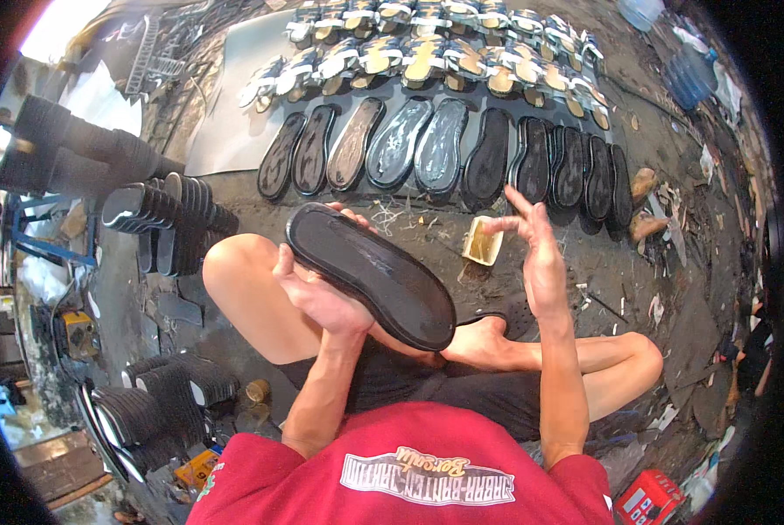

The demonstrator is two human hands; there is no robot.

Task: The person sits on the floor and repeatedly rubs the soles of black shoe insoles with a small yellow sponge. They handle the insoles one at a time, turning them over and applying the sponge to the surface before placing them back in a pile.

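As the black shoe sole (pixel 372 275) is cradled from beneath in the left hand (pixel 320 296), fingers wrapped around its edge above the lap, it is judged light, rubbery and bendable, best gripped at the rim. The right hand (pixel 541 255) is held empty, fingers spread, beside a small yellowish glue tin (pixel 482 240). More soles (pixel 440 146) are laid in rows on the littered floor (pixel 663 289).
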